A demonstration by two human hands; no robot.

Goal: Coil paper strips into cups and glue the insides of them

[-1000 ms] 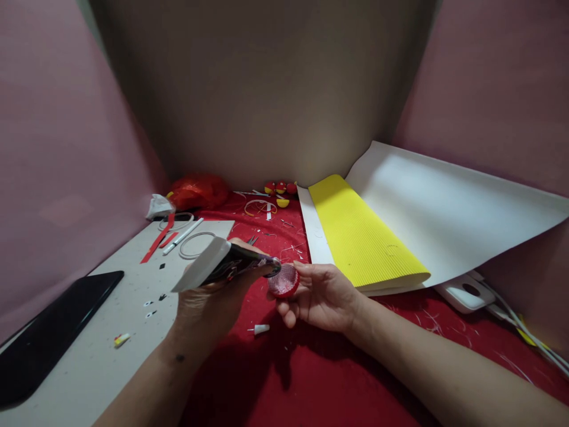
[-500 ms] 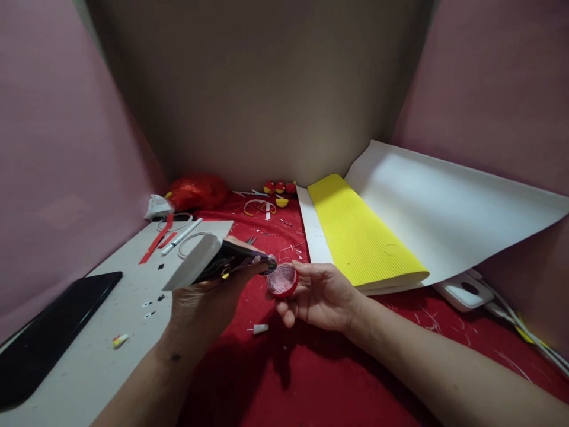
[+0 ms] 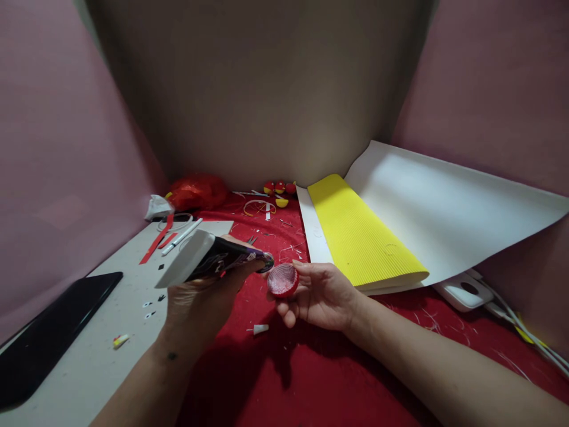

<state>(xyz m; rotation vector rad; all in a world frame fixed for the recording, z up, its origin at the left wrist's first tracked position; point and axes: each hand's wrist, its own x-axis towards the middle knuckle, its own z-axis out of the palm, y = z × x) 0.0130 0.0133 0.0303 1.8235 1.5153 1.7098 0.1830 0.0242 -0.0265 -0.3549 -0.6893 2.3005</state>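
My left hand [image 3: 208,299] is closed around a dark glue tube [image 3: 222,259] with a flat white end. The tube's narrow tip points right, toward a small red paper cup [image 3: 283,280] coiled from corrugated strip. My right hand [image 3: 322,293] grips this cup between thumb and fingers, its hollow side turned up toward me. A small gap lies between tip and cup. Below them on the red cloth [image 3: 249,379] rests a small white cap [image 3: 260,329].
Yellow corrugated paper [image 3: 364,237] and a large white sheet [image 3: 444,201] lie to the right, beside a white power strip [image 3: 464,292]. At left, a black phone [image 3: 57,338] rests on a grey board [image 3: 120,379]. Small red-and-yellow figures [image 3: 279,187] stand at the back.
My left hand has drawn the tube slightly left, so its tip has come away from the cup's rim. My right hand and the cup stay almost where they were.
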